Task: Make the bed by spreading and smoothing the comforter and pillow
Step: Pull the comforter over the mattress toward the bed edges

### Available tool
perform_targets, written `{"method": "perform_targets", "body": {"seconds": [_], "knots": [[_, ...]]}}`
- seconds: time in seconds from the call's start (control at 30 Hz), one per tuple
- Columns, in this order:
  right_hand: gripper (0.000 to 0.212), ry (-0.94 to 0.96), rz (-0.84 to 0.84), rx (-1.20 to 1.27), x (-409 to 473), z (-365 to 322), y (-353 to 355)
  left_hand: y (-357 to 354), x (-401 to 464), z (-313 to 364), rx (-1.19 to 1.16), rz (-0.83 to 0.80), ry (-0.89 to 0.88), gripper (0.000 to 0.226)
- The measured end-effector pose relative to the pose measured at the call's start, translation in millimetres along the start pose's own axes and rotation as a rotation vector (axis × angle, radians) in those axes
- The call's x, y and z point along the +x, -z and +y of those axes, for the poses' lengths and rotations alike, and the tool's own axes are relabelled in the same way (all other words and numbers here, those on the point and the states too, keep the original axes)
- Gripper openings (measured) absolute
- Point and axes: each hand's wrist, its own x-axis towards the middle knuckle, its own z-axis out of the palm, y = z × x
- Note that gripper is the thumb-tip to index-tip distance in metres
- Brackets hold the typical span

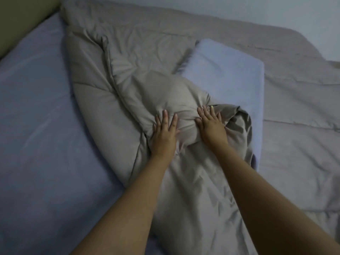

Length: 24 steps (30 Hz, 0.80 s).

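A taupe comforter [132,57] lies rumpled and folded across the bed, bunched into a puffy mound in the middle. My left hand [164,133] presses flat on the left side of that mound, fingers straight and spread. My right hand [211,124] presses on its right side, fingers straight. A lavender pillow [226,70] lies on the comforter just right of the mound, partly covered by a fold of the comforter at its near end.
A lavender fitted sheet [36,116] covers the bare left part of the mattress. An olive headboard or wall panel [20,21] stands at the far left corner. A pale wall [276,11] runs along the far side.
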Motion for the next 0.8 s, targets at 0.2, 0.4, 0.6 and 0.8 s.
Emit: {"method": "perform_targets", "body": {"seconds": [0.2, 0.4, 0.6, 0.8], "knots": [[0.051, -0.069, -0.114, 0.084, -31, -35, 20, 38, -28, -17, 0.142, -0.104, -0.087, 0.048], [0.047, -0.022, -0.193, 0.175, -124, -142, 42, 116, -119, -86, 0.314, -0.208, -0.170, 0.051], [0.048, 0.037, -0.392, 0.268, -234, -296, 39, 214, -252, -197, 0.470, -0.231, -0.172, 0.048], [0.052, 0.292, -0.535, 0.208, -273, -382, 26, 276, -358, -302, 0.555, -0.300, 0.109, 0.042]]}}
